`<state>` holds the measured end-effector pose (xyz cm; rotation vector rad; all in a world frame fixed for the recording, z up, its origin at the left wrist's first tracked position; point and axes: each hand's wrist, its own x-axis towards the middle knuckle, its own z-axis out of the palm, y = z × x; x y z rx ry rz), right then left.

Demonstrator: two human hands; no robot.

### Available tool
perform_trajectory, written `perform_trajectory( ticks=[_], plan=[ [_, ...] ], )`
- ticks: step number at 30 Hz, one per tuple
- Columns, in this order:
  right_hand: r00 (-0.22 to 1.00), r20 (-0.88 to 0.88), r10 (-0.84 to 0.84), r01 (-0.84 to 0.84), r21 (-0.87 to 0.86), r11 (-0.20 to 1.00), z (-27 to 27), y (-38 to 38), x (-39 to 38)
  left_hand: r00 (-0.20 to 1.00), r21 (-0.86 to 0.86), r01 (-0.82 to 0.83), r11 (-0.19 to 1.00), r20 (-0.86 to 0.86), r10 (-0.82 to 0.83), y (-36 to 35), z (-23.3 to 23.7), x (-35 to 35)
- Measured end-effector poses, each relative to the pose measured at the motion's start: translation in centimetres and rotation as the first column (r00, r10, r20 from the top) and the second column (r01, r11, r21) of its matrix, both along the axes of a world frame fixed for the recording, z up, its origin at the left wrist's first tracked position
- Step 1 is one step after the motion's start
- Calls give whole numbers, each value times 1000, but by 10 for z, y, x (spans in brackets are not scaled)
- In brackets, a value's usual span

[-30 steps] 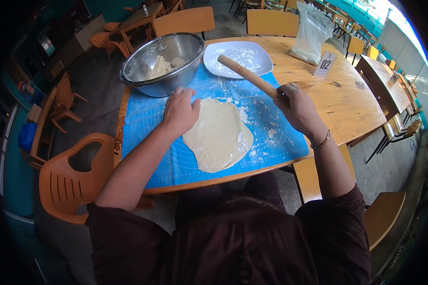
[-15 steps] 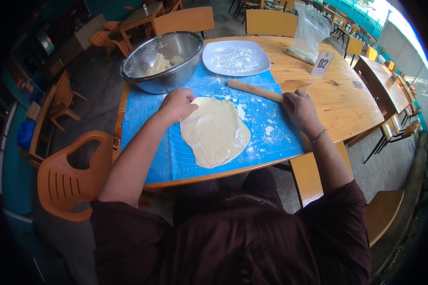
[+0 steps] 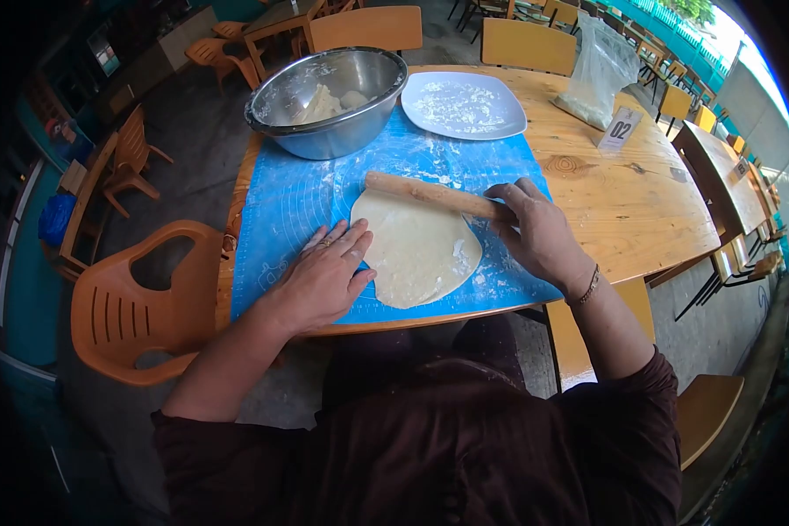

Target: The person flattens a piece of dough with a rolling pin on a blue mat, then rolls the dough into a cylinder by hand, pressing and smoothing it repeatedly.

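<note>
If pressed only from its right end, risks skewing the long pale wooden rolling pin (image 3: 434, 195) and creasing or tearing the thin, pale oval sheet of dough (image 3: 421, 254) beneath. Grips that end with the right hand (image 3: 539, 232); touches the dough's left edge with the flat, spread left hand (image 3: 324, 276). Lies smooth and flour-flecked mid blue silicone mat (image 3: 289, 202), pin across its far rim.

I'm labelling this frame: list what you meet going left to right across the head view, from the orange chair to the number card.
orange chair → left hand → dough sheet → right hand → number card
</note>
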<state>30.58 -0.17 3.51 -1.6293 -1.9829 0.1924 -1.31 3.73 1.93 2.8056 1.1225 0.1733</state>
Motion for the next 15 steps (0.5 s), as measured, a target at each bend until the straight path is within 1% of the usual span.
perform_trajectory(
  ticks=[1,2,3,4,5,6,8,9,10,11,12,14,15],
  plan=[
    [998,55,11,-11,1,1000,1,1,-8,999,-47,-18,999,36,19,2,6,-1],
    [995,104,3,2,-42,999,3,2,-15,997,-94,-31,995,71,38,6,12,-1],
    [994,105,6,-2,-38,999,2,3,-20,997,-90,-35,995,71,41,10,18,-3],
    [989,146,10,-9,-5,1000,-2,5,-24,968,-133,-80,988,227,109,14,24,-6],
    [982,188,12,-17,25,1000,-6,7,-29,910,-185,-118,976,374,181,19,29,-7],
    [981,191,17,-22,23,999,-8,7,-34,908,-187,-121,975,377,185,23,32,-8],
    [976,217,25,-41,67,997,-11,9,-43,842,-102,-134,986,512,168,32,39,-9],
    [975,220,27,-43,66,997,-17,13,-44,841,-102,-136,985,515,169,39,37,-6],
    [969,245,40,-60,77,995,-26,19,-43,880,75,-69,995,474,26,46,31,-2],
    [962,269,51,-77,85,993,-30,22,-43,907,245,9,970,406,-111,51,23,3],
    [961,271,51,-76,83,994,-30,21,-45,906,242,9,970,408,-110,53,15,7],
    [975,209,73,-108,165,980,-27,17,-47,960,212,95,973,239,-145,54,0,15],
    [975,209,70,-105,161,981,-29,17,-47,960,208,98,973,240,-148,50,-5,15]
  ],
)
